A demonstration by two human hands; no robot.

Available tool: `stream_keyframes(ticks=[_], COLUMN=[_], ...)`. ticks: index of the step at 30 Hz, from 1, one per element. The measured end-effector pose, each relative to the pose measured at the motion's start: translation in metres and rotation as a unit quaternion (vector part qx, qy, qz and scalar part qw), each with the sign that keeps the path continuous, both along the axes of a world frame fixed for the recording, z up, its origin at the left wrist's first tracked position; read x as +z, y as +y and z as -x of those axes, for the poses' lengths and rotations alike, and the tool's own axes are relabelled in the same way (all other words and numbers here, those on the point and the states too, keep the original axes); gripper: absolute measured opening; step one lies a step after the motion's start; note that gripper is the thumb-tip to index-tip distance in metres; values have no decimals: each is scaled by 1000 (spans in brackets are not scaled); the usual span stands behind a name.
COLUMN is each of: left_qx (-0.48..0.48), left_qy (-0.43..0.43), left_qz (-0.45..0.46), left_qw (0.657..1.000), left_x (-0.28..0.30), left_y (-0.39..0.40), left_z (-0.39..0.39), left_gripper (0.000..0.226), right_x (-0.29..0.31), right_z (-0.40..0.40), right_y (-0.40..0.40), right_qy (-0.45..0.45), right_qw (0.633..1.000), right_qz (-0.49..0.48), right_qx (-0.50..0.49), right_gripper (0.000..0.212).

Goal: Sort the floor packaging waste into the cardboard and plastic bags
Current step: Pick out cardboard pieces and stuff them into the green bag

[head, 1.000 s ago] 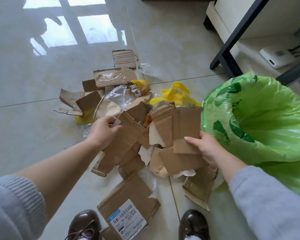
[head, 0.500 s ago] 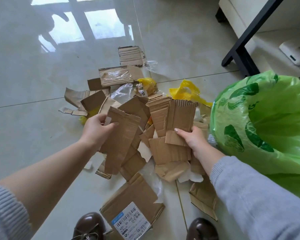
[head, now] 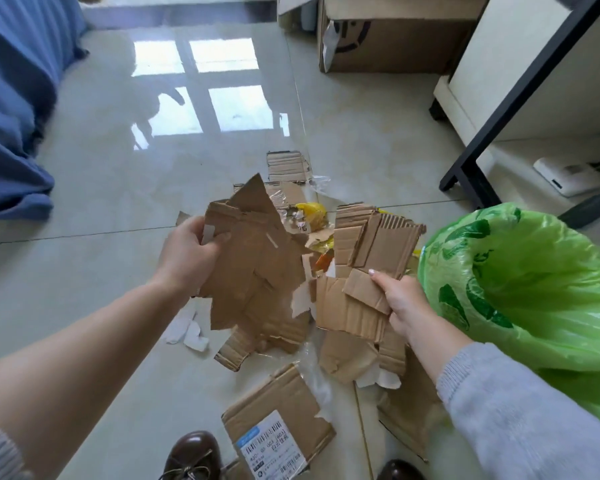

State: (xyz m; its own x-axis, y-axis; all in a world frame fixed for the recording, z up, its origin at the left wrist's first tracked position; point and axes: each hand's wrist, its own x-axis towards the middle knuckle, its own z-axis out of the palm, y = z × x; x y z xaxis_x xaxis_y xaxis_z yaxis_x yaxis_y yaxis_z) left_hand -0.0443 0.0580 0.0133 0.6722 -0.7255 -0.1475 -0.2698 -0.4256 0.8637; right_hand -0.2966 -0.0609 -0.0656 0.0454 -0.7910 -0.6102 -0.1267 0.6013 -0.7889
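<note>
Carrying both loads across looks like the step: left hand (head: pixel 187 251) fingers pinch a torn cardboard sheaf (head: pixel 253 258), right hand (head: pixel 400 303) clamps a corrugated stack (head: pixel 368 258); tip them past the fingertips into the green bag (head: pixel 520 292) just beside, gripping firmly so loose pieces don't slip

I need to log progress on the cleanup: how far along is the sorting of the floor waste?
Still underway. Nothing visibly sits in the green bag yet; its inside is not fully visible. In hand: the left hand and right hand each grip a bundle of torn cardboard. Left: the labelled cardboard piece, more scraps near the shoes, yellow plastic, clear film and white paper bits on the floor.
</note>
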Motion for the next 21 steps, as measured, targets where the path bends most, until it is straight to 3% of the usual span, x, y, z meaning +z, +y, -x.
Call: stream_keyframes(ticks=[7, 12, 15, 21], left_qx=[24, -19, -69, -149], left_qy=[19, 70, 102, 168], left_qz=[96, 159, 192, 214], left_qw=[995, 985, 974, 951], left_x=[76, 125, 144, 141], left_y=[23, 3, -21, -72], left_z=[22, 72, 123, 243], left_gripper=[12, 20, 20, 28], right_x=[78, 136, 164, 182], right_z=[7, 46, 83, 150], right_y=[29, 39, 38, 28], right_qy=[-72, -103, -81, 39], right_qw=[995, 981, 967, 950], right_qz=[41, 106, 159, 246], right_qx=[-56, -127, -181, -190], right_gripper=[9, 10, 11, 20])
